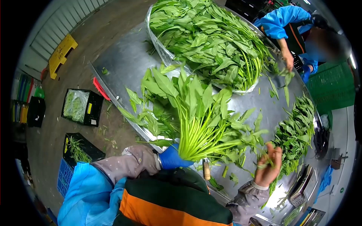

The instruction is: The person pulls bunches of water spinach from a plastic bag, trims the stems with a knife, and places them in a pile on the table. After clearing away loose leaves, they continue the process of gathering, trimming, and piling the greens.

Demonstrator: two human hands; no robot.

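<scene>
My left hand, in a blue glove, is closed around the stem ends of a bunch of water spinach, whose leaves fan out away from me. My bare right hand is to the right of the bunch, fingers curled with a small green leaf piece between them. A wooden-handled knife lies between the hands, its blade hidden under the greens. Loose leaves and cut stems are strewn on the metal table around them.
A large plastic-wrapped heap of water spinach fills the table's far side. More bunches and a scale are at right. A co-worker reaches in from the far right. Crates stand on the floor at left.
</scene>
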